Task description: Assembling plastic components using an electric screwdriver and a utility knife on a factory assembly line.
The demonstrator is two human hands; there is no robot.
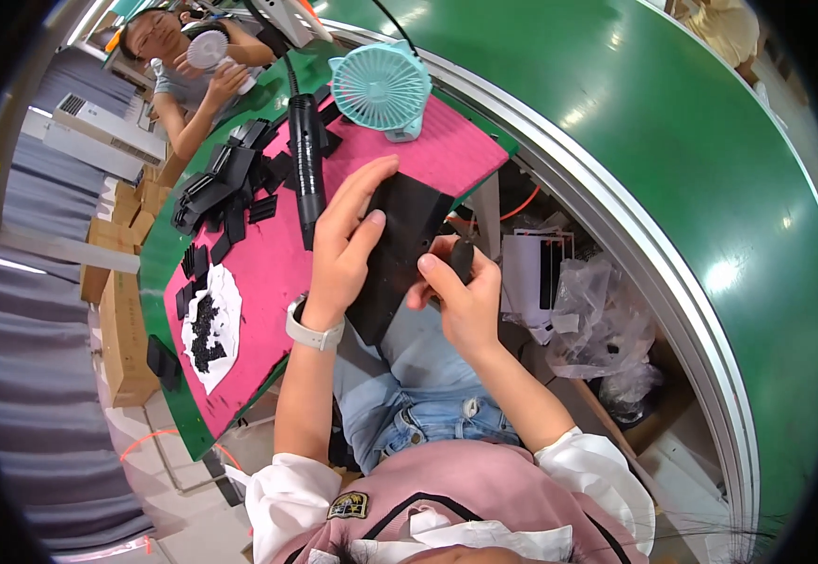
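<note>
A flat black rectangular panel (pixel 400 244) is held slantwise above my lap. My left hand (pixel 341 246), with a pale watch on the wrist, grips its left side, fingers behind and thumb on the face. Closed around a small tool with a dark rounded handle (pixel 463 258), my right hand (pixel 467 289) has its thumb against the panel's right edge. The tool's working end is hidden, so its exact kind cannot be told. Just beyond my left hand, a black electric screwdriver (pixel 306 160) hangs from a cable over the pink mat (pixel 273 254).
Black plastic parts (pixel 230 179) are heaped on the mat's left. Nearer lies white paper (pixel 226 324) bearing tiny black pieces. A turquoise fan (pixel 383 89) stands at the back. The green conveyor (pixel 691 179) curves along the right, above clear plastic bags (pixel 606 320). Another person (pixel 197 99) sits far left.
</note>
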